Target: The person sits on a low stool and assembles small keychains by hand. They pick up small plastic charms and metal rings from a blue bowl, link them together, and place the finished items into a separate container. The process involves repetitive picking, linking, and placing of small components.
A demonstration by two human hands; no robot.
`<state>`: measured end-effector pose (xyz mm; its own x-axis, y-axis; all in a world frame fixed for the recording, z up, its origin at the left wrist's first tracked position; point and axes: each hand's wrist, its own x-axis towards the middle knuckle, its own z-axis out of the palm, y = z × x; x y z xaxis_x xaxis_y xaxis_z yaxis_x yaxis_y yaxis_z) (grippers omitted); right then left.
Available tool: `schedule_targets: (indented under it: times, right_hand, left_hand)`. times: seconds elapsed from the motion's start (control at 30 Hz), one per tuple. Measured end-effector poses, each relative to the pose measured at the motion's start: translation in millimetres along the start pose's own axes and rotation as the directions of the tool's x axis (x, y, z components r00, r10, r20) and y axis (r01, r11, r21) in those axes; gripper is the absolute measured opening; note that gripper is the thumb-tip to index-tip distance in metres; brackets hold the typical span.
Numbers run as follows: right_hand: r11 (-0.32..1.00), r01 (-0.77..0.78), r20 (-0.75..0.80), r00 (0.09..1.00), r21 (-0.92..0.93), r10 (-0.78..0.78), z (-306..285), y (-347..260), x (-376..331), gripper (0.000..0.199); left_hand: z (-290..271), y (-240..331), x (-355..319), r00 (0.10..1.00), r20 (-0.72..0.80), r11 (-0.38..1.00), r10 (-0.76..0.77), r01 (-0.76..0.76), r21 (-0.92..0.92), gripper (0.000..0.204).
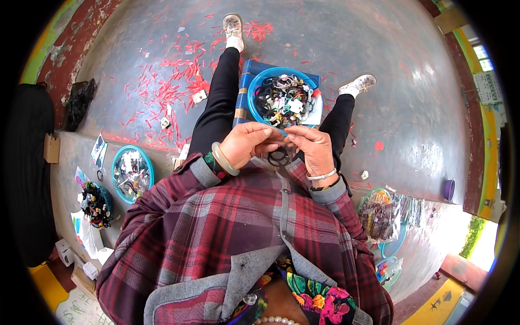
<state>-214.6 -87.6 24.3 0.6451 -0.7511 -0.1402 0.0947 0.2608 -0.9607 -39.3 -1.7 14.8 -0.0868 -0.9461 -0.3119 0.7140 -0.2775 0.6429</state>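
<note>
My left hand (pixel 245 145) and my right hand (pixel 314 149) meet in front of my chest, thumbs and fingertips pinched close together. A dark elastic hair tie (pixel 279 157) hangs in loops just below the fingers, between the two hands. What exactly sits between the fingertips is too small to make out. Just beyond the hands, a blue round basin (pixel 251 97) holds a heap of mixed hair ties (pixel 281 97), dark and coloured, some with small ornaments. The basin rests on a blue checked box or stool (pixel 243 92) between my legs.
Red scraps (pixel 173 81) litter the floor on the left. Beside me on the left stand a blue basin (pixel 150 162) of bagged items and a container of hair ties (pixel 96 206). Clear bags (pixel 382 216) lie on the right, with a purple cup (pixel 448 189) farther out.
</note>
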Motion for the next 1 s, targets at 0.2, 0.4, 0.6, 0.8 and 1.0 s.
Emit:
schedule_targets:
  times: [0.2,0.4,0.6,0.8,1.0]
  right_hand:
    - [0.998,0.034,0.048,0.998,0.049,-0.036,-1,-2,0,0.012]
    - [0.967,0.152,0.079,0.987,-0.205,-0.138,-9,-1,3,0.015]
    - [0.937,0.236,0.112,0.970,-0.259,-0.213,-6,-3,4,0.020]
    - [0.901,0.300,0.161,0.952,-0.313,-0.261,-4,-2,6,0.021]
    - [0.963,0.163,0.061,0.986,-0.216,-0.153,-4,-1,3,0.023]
  left_hand:
    - [-7,-1,0,0.998,0.055,0.996,-0.001,0.005,-0.086,0.024]
    - [-8,2,3,0.995,0.096,0.994,-0.014,0.024,-0.107,0.027]
    - [-2,5,2,0.996,0.092,0.992,0.011,0.001,-0.124,0.028]
    - [-2,-3,6,0.996,-0.086,0.997,-0.029,0.034,0.064,0.020]
    - [-5,-7,6,0.988,-0.148,0.984,0.038,-0.011,0.178,0.018]
